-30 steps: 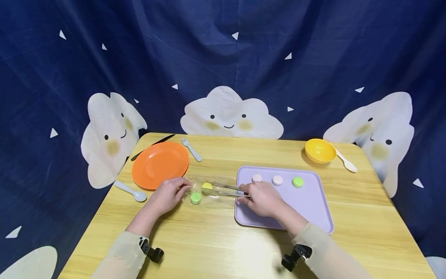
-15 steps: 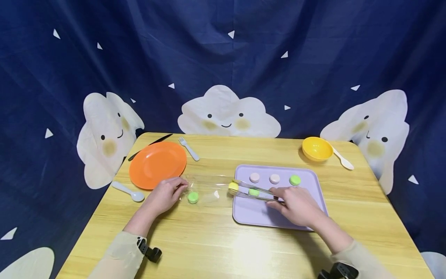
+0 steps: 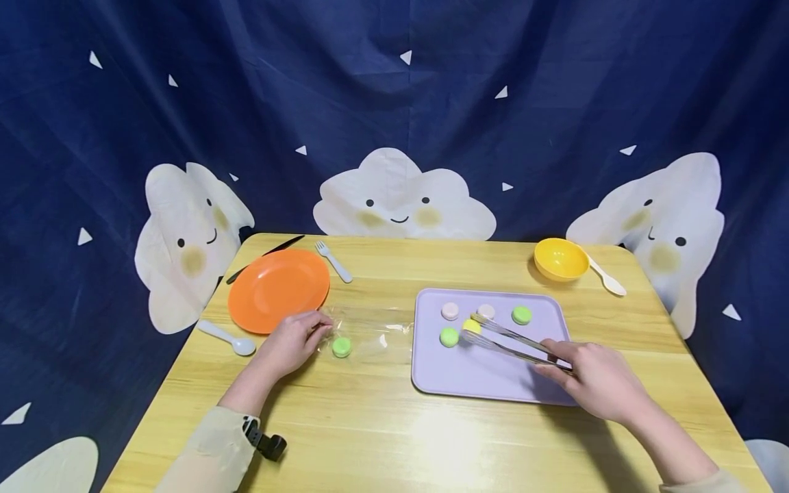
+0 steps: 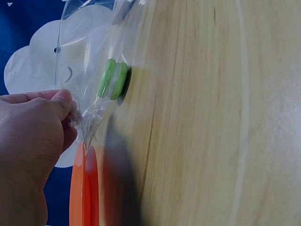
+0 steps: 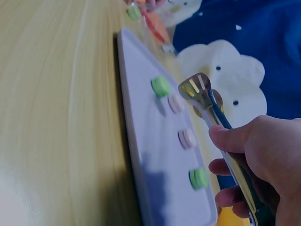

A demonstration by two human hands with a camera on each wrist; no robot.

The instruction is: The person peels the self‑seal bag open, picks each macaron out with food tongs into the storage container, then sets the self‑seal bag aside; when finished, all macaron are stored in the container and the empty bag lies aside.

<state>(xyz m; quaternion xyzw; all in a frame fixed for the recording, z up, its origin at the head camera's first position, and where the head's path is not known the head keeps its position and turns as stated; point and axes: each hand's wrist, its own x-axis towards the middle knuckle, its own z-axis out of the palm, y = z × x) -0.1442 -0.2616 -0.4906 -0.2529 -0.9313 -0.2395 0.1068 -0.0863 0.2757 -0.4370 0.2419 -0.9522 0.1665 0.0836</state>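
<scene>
My left hand point(image 3: 291, 346) pinches the end of a clear plastic bag point(image 4: 87, 56) lying left of the tray. One green macaron point(image 4: 113, 79) is inside it, near my fingers. My right hand point(image 3: 594, 376) grips metal tongs point(image 3: 520, 344), whose tips hold a yellow macaron point(image 3: 471, 326) above the lilac tray point(image 3: 493, 383). In the right wrist view, the tong head point(image 5: 195, 89) mostly covers that macaron. On the tray are two pale pink macarons point(image 3: 450, 311), a green macaron point(image 3: 521, 315) at the back right and another green macaron point(image 3: 449, 337) at the front left.
An orange plate point(image 3: 280, 291) is at the back left, with a black knife point(image 3: 285, 245) partly under it. Near it lie a fork point(image 3: 334, 262) and a pale spoon point(image 3: 228, 337). A yellow bowl point(image 3: 561, 260) with a white spoon point(image 3: 610, 279) stands at the back right.
The tongs have drawn the yellow macaron out of the bag and carried it right, over the tray. My right hand moved right with them. My left hand still holds the bag.
</scene>
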